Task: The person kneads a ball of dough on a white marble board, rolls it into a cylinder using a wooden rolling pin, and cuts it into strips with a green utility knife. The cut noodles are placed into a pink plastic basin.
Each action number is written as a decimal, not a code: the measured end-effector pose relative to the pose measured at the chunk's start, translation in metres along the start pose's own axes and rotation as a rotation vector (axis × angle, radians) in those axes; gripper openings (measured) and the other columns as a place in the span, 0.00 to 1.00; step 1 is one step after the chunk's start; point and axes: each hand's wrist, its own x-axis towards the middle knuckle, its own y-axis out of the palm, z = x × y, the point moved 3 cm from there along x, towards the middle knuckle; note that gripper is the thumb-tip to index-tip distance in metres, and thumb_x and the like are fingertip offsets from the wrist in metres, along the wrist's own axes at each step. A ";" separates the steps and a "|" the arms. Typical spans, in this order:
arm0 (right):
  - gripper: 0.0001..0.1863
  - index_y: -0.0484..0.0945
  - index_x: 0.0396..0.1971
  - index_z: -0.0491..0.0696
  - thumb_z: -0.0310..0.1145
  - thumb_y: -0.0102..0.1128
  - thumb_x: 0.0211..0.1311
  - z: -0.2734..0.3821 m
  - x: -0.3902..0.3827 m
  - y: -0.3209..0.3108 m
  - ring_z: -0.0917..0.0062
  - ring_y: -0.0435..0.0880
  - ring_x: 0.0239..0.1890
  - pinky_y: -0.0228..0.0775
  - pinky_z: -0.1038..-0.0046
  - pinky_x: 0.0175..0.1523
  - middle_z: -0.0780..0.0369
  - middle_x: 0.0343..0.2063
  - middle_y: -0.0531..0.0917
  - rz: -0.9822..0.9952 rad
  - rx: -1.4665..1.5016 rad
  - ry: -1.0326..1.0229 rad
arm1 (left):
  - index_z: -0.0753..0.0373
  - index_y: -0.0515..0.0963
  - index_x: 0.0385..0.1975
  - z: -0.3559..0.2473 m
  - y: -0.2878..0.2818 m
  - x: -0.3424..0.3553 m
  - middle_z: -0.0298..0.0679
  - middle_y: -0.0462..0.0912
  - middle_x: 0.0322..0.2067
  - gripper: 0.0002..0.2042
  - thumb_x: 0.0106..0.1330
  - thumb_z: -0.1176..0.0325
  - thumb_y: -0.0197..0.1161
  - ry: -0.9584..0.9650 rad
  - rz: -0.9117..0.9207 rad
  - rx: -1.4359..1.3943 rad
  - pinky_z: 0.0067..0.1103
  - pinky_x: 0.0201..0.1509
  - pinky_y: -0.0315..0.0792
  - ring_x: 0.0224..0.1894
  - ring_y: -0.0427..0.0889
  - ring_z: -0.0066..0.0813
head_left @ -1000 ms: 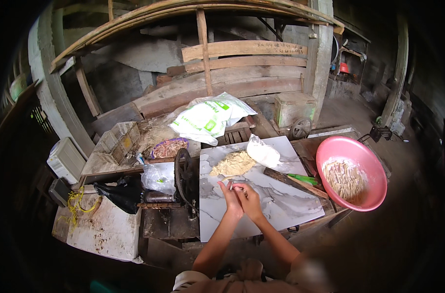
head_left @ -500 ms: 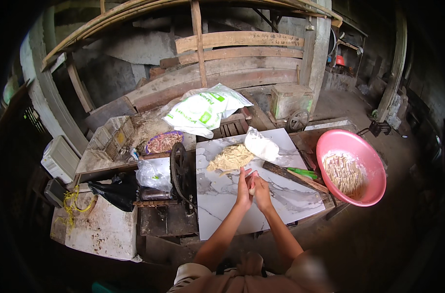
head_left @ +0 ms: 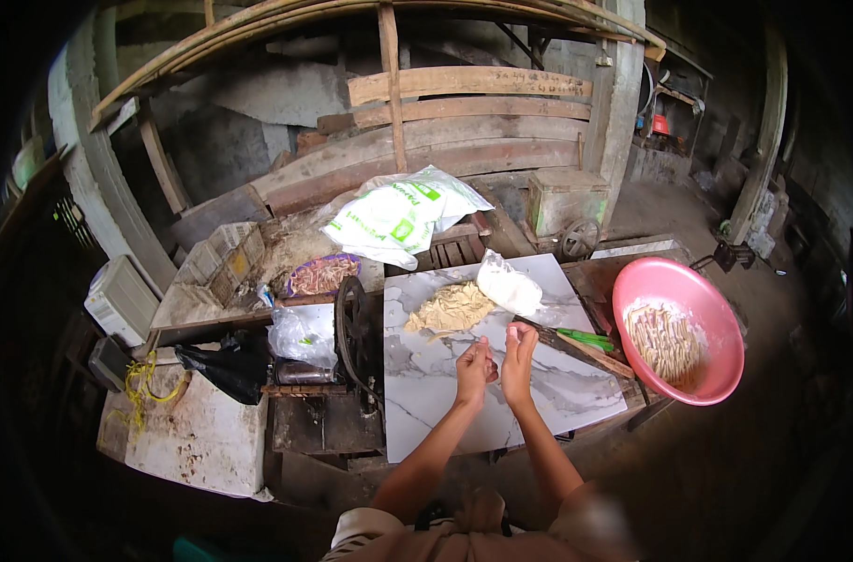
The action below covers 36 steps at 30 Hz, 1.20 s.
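Observation:
Over a marble-patterned white board [head_left: 426,403], my two hands are held up close together, slightly apart. My left hand [head_left: 476,370] has its fingers curled in; whatever may be inside is hidden. My right hand [head_left: 518,363] is upright beside it, its fingers stretched out. Beyond the hands lies a flattened, crumpled heap of pale yellow dough [head_left: 448,309], with an open plastic bag of white powder [head_left: 509,284] touching its right side. Just right of my right hand, a dark flat bar [head_left: 553,339] and a green-handled tool [head_left: 585,340] lie along the board.
A pink basin [head_left: 729,328] of pale dough strips [head_left: 665,342] stands at the right. Behind the board lies a white and green sack [head_left: 403,215]. Leftward are a dark wheel [head_left: 350,328], a purple-rimmed tray of pieces [head_left: 323,275], a clear bag [head_left: 300,337] and a black bag [head_left: 225,372].
My hands were pressed together around a small pale piece; now they have parted, the right moving slightly up and right. The whole view has shifted a little.

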 end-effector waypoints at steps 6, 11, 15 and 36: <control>0.24 0.68 0.48 0.42 0.49 0.38 0.71 -0.026 -0.008 0.021 0.77 0.75 0.45 0.67 0.73 0.50 0.60 0.42 0.74 0.235 0.372 0.373 | 0.59 0.73 0.30 0.015 -0.017 0.005 0.31 0.72 0.26 0.12 0.72 0.60 0.49 0.055 0.063 0.054 0.16 0.33 0.67 0.28 0.72 0.22; 0.28 0.68 0.54 0.41 0.51 0.39 0.70 -0.027 -0.031 0.034 0.77 0.74 0.48 0.64 0.76 0.53 0.58 0.47 0.75 0.390 0.555 0.638 | 0.65 0.61 0.56 0.016 -0.026 0.005 0.44 0.61 0.53 0.19 0.72 0.60 0.44 0.589 -0.094 0.811 0.29 0.62 0.50 0.57 0.59 0.36; 0.23 0.71 0.51 0.40 0.45 0.40 0.71 -0.003 -0.049 0.034 0.78 0.75 0.47 0.66 0.78 0.52 0.59 0.45 0.77 0.375 0.479 0.788 | 0.64 0.56 0.59 -0.007 -0.036 0.000 0.47 0.60 0.54 0.25 0.70 0.53 0.43 0.773 -0.358 1.114 0.40 0.64 0.38 0.61 0.53 0.43; 0.11 0.64 0.46 0.44 0.27 0.44 0.64 -0.035 -0.034 0.026 0.71 0.71 0.44 0.63 0.72 0.46 0.57 0.41 0.72 0.073 0.293 0.191 | 0.59 0.71 0.49 0.000 -0.007 -0.018 0.34 0.78 0.42 0.21 0.64 0.50 0.59 -0.148 -0.026 -0.128 0.19 0.48 0.71 0.45 0.76 0.20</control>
